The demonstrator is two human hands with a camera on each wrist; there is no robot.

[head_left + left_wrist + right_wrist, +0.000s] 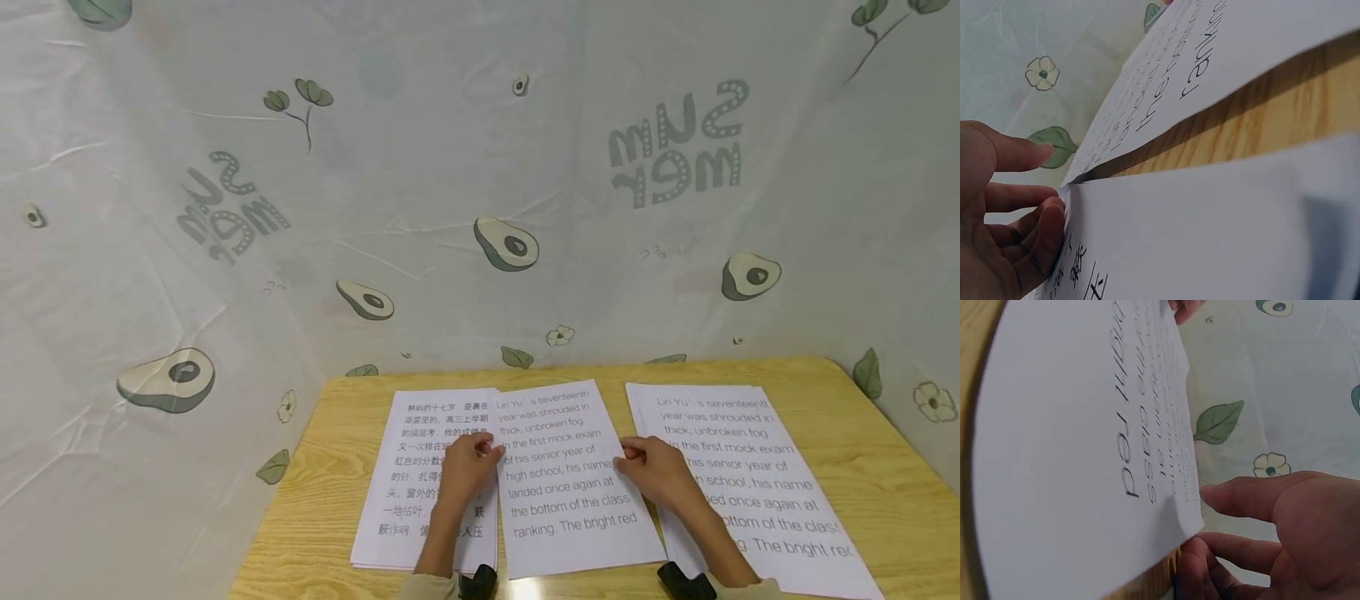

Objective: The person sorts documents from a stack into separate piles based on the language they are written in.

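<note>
A white sheet of paper [566, 483] printed with large English text lies between my two hands, its near edge a little raised in the left wrist view. My left hand [463, 473] holds its left edge with thumb and fingers, over a stack of Chinese-text sheets [420, 533]. At the right edge, my right hand [663, 477] pinches the same sheet between thumb [1235, 495] and fingers. Under the right forearm is a stack of English-text sheets [780, 500], partly covered by that hand and arm.
The paper lies on a yellow wood-grain table [315, 467] with rounded far corners. Behind and on both sides hangs a pale curtain [420, 167] with avocado and leaf prints. A black wrist camera [477, 582] shows at the left wrist.
</note>
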